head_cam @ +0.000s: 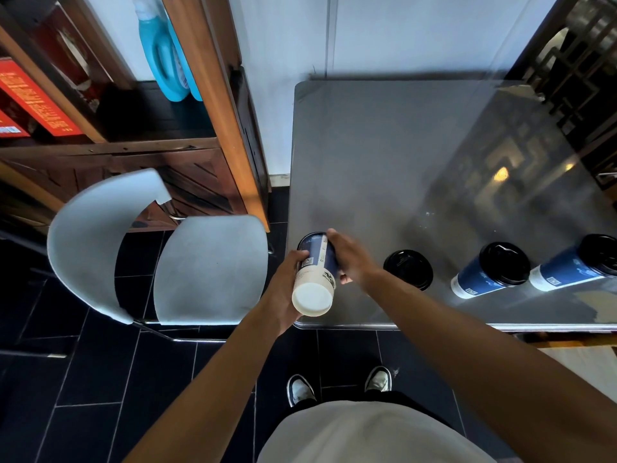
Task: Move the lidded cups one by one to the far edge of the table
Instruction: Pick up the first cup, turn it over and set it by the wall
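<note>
Both hands, left (283, 289) and right (350, 259), grasp cup (315, 272); axis 12–6 o'clock, base toward 6, lid toward 12.

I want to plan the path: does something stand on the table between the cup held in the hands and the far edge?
Nothing visible does. The held cup is at the near left corner; the table beyond it is bare up to the far edge. The other three cups stand to the right, along the near edge.

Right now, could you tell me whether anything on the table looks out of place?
Yes: the cup held in both hands is tipped, base toward the camera, near the table's front-left corner. The other three cups stand upright.
</note>
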Action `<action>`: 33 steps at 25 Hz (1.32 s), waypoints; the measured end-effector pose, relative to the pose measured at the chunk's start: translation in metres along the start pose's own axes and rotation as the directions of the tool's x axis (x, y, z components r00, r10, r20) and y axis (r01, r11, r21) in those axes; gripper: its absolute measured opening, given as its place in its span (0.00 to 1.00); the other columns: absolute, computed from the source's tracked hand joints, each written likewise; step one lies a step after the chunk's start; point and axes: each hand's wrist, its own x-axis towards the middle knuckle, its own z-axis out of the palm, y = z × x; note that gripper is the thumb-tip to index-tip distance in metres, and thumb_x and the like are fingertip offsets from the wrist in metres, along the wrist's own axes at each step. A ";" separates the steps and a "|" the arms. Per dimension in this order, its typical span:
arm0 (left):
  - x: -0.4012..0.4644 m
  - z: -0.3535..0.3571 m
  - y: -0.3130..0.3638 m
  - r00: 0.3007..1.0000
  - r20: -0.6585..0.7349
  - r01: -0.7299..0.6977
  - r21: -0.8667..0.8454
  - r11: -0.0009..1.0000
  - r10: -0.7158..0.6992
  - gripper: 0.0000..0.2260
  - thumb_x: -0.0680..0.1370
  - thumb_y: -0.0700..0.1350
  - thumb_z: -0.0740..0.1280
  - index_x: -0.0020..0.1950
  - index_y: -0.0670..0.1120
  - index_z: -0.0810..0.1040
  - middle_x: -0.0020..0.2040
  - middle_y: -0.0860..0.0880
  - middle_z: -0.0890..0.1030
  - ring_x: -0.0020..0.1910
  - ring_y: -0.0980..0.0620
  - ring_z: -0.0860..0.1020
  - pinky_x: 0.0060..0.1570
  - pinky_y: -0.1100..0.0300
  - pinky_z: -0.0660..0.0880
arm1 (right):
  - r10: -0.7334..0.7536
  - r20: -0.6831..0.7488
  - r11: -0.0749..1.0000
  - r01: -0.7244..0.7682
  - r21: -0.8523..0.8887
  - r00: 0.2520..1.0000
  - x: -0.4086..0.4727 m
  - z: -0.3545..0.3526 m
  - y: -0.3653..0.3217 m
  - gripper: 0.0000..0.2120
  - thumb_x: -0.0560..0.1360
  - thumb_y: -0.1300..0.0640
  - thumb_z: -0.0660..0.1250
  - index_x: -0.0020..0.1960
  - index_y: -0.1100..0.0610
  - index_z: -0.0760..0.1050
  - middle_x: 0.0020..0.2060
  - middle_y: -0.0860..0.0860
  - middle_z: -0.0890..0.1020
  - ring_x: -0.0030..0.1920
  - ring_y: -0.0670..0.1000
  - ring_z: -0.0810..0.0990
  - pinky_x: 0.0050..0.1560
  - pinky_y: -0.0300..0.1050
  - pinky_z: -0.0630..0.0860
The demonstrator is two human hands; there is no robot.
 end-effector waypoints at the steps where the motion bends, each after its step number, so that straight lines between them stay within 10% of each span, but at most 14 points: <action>1: 0.002 0.000 -0.001 1.000 -0.007 -0.002 -0.038 0.999 0.002 0.29 0.79 0.56 0.63 0.71 0.37 0.72 0.56 0.34 0.77 0.43 0.41 0.79 0.30 0.56 0.80 | 0.039 0.003 0.997 -0.039 0.073 0.999 0.000 0.000 0.000 0.25 0.81 0.36 0.53 0.55 0.54 0.77 0.43 0.58 0.82 0.34 0.55 0.83 0.38 0.52 0.83; 8: 0.015 -0.001 -0.005 0.994 -0.111 -0.027 -0.048 0.998 0.021 0.24 0.76 0.61 0.64 0.60 0.43 0.79 0.41 0.40 0.85 0.34 0.43 0.83 0.32 0.54 0.80 | 0.160 0.058 0.902 -0.170 0.397 0.985 -0.003 0.006 -0.002 0.23 0.82 0.38 0.57 0.60 0.56 0.76 0.50 0.58 0.84 0.39 0.54 0.84 0.28 0.43 0.79; 15: 0.012 -0.011 -0.001 0.997 -0.052 0.062 0.173 0.983 -0.054 0.37 0.74 0.73 0.58 0.55 0.40 0.82 0.45 0.37 0.81 0.30 0.44 0.78 0.28 0.61 0.74 | 0.042 -0.030 0.986 -0.037 0.160 0.999 0.002 0.001 0.001 0.22 0.80 0.35 0.55 0.46 0.51 0.78 0.33 0.53 0.80 0.29 0.51 0.78 0.35 0.44 0.75; 26: 0.006 0.000 0.007 0.997 0.047 0.070 -0.195 0.978 -0.062 0.23 0.77 0.59 0.62 0.64 0.44 0.74 0.58 0.38 0.69 0.34 0.46 0.74 0.32 0.60 0.75 | 0.063 -0.001 0.937 -0.059 0.345 0.998 0.008 0.002 0.007 0.25 0.79 0.34 0.57 0.51 0.55 0.78 0.34 0.57 0.83 0.33 0.55 0.83 0.43 0.56 0.84; 33: 0.013 -0.014 -0.001 0.996 0.051 -0.078 -0.031 0.996 0.079 0.24 0.77 0.55 0.68 0.66 0.41 0.77 0.50 0.41 0.83 0.41 0.44 0.83 0.39 0.54 0.81 | 0.025 0.122 0.908 -0.073 0.412 0.992 -0.003 -0.004 -0.003 0.24 0.81 0.35 0.58 0.59 0.55 0.76 0.52 0.57 0.83 0.47 0.58 0.85 0.42 0.50 0.84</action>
